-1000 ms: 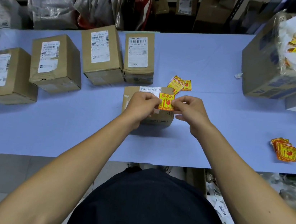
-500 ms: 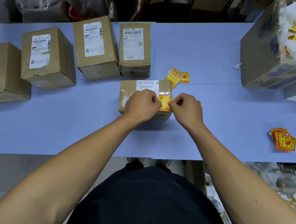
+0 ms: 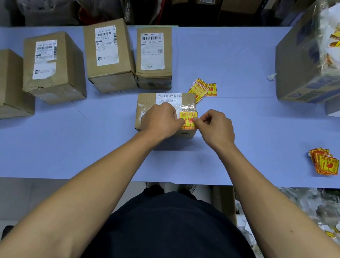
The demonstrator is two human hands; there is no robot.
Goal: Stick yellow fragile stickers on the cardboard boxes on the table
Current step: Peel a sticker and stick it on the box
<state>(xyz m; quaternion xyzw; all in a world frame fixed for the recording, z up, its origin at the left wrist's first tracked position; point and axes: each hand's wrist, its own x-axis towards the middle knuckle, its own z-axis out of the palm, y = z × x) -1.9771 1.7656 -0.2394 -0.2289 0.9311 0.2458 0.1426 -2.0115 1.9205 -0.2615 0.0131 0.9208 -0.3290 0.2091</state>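
A: Where's the sticker, which way does it face?

B: Yellow-and-red square, flat on top of the small box at the table's centre, near its right end. Red characters run along the sticker's far edge, so it reads upright to the wearer. The box's long axis runs left-right.

A: Hands?

B: Left hand covers the box top, fingertips pinched on the sticker's left edge. Right hand has thumb & forefinger clamped on its right edge.

A: Any containers?

B: Big open carton far right, w/ white backing paper and yellow stickers inside.

A: Readable text?

B: White label on the held box: "15H-159-K02-170". Four more boxes in a row at left; the nearest one's label reads "159-159-K02-160". Loose sticker piles: one just behind the box, one at right.
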